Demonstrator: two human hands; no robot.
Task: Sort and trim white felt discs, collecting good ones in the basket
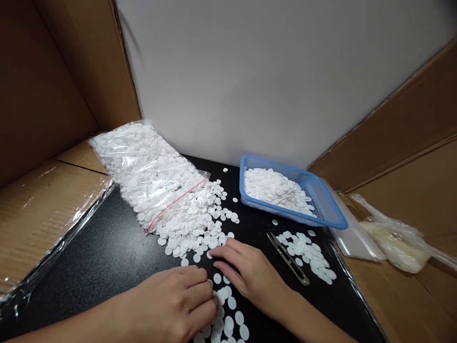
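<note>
My left hand (185,300) rests low at the centre with its fingers curled over small white discs (228,324). Its fingertips are hidden, so I cannot make out what is in them. Just to the right, my right hand (246,267) reaches in with fingers stretched out and slightly apart, the fingertips touching discs at the near edge of a larger loose pile (189,228). That pile spills from the mouth of a clear zip bag (143,162) with a red strip, packed with the same white discs.
A blue plastic basket (289,215) at the back right holds a heap of discs. Thread snips (288,259) lie beside another small disc pile (310,257). Clear plastic bags (400,243) sit at far right. Cardboard sides (403,128) and a pale wall (271,81) surround the black tabletop (96,252).
</note>
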